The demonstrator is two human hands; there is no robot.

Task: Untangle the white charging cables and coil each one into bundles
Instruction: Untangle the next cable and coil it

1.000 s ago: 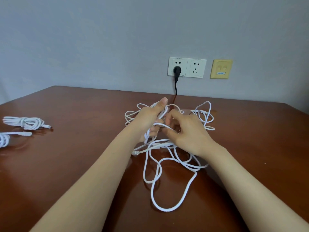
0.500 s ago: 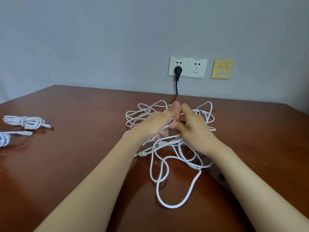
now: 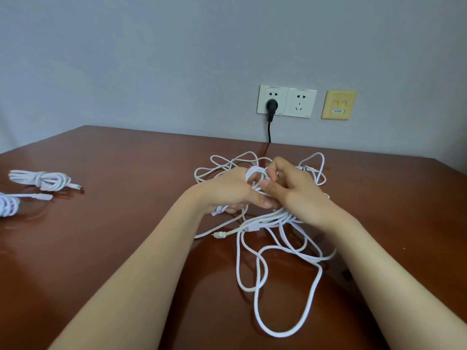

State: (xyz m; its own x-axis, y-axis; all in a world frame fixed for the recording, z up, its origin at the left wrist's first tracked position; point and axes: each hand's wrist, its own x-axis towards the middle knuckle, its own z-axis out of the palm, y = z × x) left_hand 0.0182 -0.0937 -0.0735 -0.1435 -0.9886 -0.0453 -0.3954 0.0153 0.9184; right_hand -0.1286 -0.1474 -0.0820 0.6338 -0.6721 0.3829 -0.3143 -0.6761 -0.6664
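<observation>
Left hand (image 3: 227,189) and right hand (image 3: 299,192) meet above the middle of the glossy reddish-brown wooden tabletop (image 3: 126,223), both closed on the tangled white charging cables (image 3: 267,220). Several turns of cord are looped round the curled fingers of the left hand, with its thumb pressed in beneath them. The right hand pinches a strand between thumb and bent fingers just beside those loops, and the two hands touch at the fingertips.

From the grip, the rest of the tangle spills onto the tabletop. Thin loops fan out behind the hands toward the wall, and a thick cluster of strands runs below the right wrist. Longer loops trail toward the person, the largest lying flat between the forearms. A white connector tip (image 3: 220,234) rests on the wood just below the left wrist.

Well apart at the left lies a coiled white cable bundle (image 3: 43,180), tied round its middle. A second white bundle (image 3: 7,205) sits at the frame's left edge, partly cut off.

On the grey wall (image 3: 151,59) behind, a white double wall socket (image 3: 299,102) carries a black plug (image 3: 272,107) in its left half. A yellow wall plate (image 3: 339,104) is mounted beside it.
</observation>
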